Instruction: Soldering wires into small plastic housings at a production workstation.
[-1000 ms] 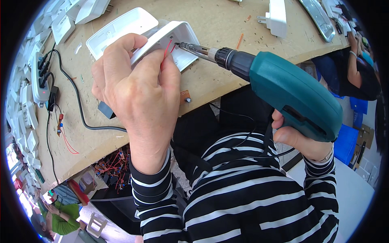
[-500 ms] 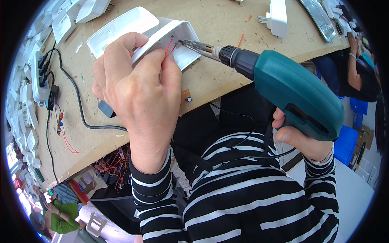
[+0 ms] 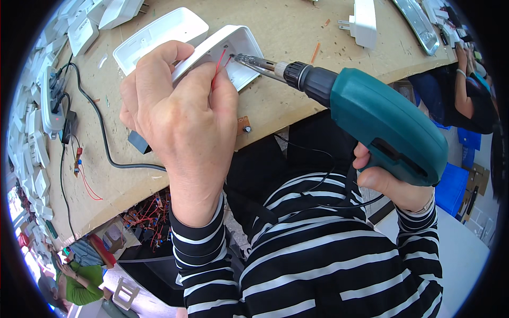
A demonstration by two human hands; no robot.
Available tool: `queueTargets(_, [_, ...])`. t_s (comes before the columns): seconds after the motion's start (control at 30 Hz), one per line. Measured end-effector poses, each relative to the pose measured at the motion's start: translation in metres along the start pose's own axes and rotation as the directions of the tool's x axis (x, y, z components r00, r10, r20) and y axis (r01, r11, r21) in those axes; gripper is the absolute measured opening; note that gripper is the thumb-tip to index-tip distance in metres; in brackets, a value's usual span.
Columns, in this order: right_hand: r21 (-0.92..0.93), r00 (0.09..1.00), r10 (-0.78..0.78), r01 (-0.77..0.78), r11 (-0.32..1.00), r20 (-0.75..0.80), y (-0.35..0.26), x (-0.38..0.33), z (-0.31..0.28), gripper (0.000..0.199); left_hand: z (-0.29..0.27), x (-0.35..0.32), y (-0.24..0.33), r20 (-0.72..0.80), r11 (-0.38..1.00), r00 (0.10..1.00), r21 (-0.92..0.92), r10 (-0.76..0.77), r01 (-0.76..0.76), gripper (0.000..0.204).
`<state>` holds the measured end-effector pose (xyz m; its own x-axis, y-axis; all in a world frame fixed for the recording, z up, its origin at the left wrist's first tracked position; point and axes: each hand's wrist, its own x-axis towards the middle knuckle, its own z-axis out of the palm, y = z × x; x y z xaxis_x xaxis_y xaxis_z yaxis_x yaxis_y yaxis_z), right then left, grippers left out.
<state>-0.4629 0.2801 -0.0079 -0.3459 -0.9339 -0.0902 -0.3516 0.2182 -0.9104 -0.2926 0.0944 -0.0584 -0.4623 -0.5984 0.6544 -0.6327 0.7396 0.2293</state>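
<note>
The tool (image 3: 395, 122) is dark teal with a black collar (image 3: 319, 85); the housing (image 3: 242, 37) is white, its wires (image 3: 219, 62) red. The surface (image 3: 294, 37) is tan, the cable (image 3: 138, 167) black. The shirt (image 3: 318, 248) bears black and white stripes.

Fisheye looked down from wearer's head, close over left hand (image 3: 183, 114) and right hand (image 3: 395, 188); striped torso (image 3: 318, 249) near, workbench (image 3: 289, 26) far.

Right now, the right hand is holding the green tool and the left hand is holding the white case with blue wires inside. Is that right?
Not quite: the wires are red, not blue, as the head view shows. The right hand does hold the green tool, and the left hand holds the white case.
</note>
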Motion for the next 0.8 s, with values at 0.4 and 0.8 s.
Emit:
queueTargets(0.4, [0.058, 0.998, 0.059, -0.057, 0.997, -0.037, -0.005, -0.003, 0.002, 0.042, -0.001, 0.000, 0.001, 0.009, 1.000, 1.000, -0.008, -0.009, 0.009, 0.010])
queueTargets(0.8, [-0.074, 0.983, 0.016, -0.002, 0.997, 0.183, 0.007, -0.011, -0.017, 0.075, -0.001, 0.000, 0.002, 0.012, 1.000, 1.000, 0.007, -0.024, 0.024, 0.010])
